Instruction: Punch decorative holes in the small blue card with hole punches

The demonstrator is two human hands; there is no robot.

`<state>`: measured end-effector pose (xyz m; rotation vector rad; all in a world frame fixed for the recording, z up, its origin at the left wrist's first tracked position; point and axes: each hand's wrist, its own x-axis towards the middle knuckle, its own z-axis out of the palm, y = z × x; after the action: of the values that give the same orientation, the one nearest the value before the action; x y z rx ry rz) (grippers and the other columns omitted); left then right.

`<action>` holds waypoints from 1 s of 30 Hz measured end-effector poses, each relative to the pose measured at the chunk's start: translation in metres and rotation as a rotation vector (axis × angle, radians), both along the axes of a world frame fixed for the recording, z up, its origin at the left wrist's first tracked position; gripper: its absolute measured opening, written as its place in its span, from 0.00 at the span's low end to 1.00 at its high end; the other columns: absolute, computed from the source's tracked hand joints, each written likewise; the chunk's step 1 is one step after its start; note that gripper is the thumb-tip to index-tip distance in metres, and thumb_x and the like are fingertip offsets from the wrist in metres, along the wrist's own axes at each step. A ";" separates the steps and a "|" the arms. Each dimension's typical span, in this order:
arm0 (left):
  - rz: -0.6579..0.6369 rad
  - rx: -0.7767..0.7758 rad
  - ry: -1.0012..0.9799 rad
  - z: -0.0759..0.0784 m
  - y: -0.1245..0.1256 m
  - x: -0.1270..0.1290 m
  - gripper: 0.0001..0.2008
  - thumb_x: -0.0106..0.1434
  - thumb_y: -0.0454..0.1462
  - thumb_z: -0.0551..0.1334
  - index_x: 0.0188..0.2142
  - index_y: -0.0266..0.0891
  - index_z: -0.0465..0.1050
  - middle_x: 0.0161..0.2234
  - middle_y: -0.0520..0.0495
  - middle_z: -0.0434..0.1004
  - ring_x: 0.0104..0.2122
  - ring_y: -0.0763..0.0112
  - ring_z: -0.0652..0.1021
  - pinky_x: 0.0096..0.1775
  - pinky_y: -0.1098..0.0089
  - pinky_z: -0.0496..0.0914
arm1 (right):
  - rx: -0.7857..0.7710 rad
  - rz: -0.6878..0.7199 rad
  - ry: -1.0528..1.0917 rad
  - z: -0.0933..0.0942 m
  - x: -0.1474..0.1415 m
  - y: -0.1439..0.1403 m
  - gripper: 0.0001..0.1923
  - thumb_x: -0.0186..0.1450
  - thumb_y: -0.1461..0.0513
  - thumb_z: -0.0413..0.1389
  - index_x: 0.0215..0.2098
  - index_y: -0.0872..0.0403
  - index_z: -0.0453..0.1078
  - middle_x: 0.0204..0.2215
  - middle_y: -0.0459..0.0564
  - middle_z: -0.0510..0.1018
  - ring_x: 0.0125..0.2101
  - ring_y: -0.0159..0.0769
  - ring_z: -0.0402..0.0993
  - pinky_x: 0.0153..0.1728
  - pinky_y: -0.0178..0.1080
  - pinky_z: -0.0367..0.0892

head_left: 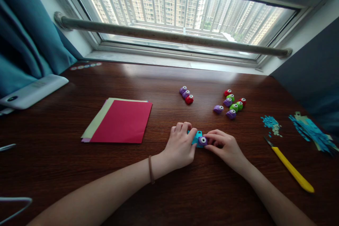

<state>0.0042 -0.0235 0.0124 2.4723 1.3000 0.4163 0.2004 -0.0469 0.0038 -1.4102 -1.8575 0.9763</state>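
Between my hands is a small purple craft punch with a star mark on its white top. My right hand pinches it from the right with thumb and fingers. A blue paper strip with a cut-out hole near its upper edge runs to the punch. My left hand, a brown band on its wrist, grips the strip's left end with fingers curled. How far the paper goes into the punch is hidden.
More purple, green and red punches stand beyond my hands. Red paper tops a stack at left. At right lie blue paper bits, cut strips and a yellow-handled craft knife. A white device sits far left.
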 end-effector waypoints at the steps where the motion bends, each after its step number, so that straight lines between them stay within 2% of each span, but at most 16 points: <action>1: 0.001 -0.003 0.001 0.000 0.000 0.000 0.14 0.55 0.37 0.58 0.42 0.40 0.65 0.44 0.42 0.61 0.44 0.56 0.62 0.43 0.57 0.60 | 0.004 0.003 -0.002 0.000 0.001 0.000 0.13 0.56 0.66 0.59 0.40 0.53 0.72 0.36 0.48 0.71 0.28 0.30 0.68 0.27 0.34 0.68; 8: -0.005 0.005 0.022 -0.002 -0.001 0.000 0.14 0.58 0.39 0.57 0.45 0.41 0.63 0.46 0.43 0.60 0.45 0.56 0.62 0.45 0.57 0.59 | 0.014 0.035 -0.057 0.004 0.008 0.003 0.13 0.56 0.67 0.59 0.41 0.52 0.73 0.37 0.46 0.72 0.27 0.28 0.66 0.27 0.32 0.66; 17: -0.004 0.044 0.056 -0.006 -0.003 0.001 0.13 0.61 0.41 0.54 0.46 0.42 0.62 0.47 0.43 0.60 0.45 0.56 0.62 0.45 0.56 0.59 | 0.075 0.031 -0.060 -0.002 0.005 0.001 0.15 0.57 0.67 0.59 0.43 0.51 0.71 0.37 0.46 0.71 0.28 0.27 0.67 0.28 0.32 0.66; 25: -0.005 0.045 0.068 -0.008 -0.002 0.002 0.13 0.61 0.41 0.55 0.45 0.40 0.62 0.45 0.43 0.61 0.44 0.56 0.63 0.44 0.57 0.60 | 0.115 0.036 -0.074 -0.006 0.005 0.001 0.16 0.59 0.68 0.57 0.44 0.50 0.70 0.39 0.46 0.71 0.29 0.27 0.67 0.28 0.31 0.66; 30: 0.028 0.029 0.006 -0.008 -0.001 0.002 0.16 0.59 0.40 0.56 0.46 0.37 0.62 0.45 0.41 0.61 0.44 0.56 0.63 0.45 0.56 0.60 | 0.103 0.037 -0.089 -0.001 0.003 0.000 0.18 0.58 0.67 0.57 0.47 0.50 0.68 0.41 0.47 0.70 0.30 0.28 0.67 0.28 0.32 0.66</action>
<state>0.0060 -0.0246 0.0041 2.4834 1.3414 0.4372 0.2034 -0.0469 0.0025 -1.3825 -1.9765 0.8347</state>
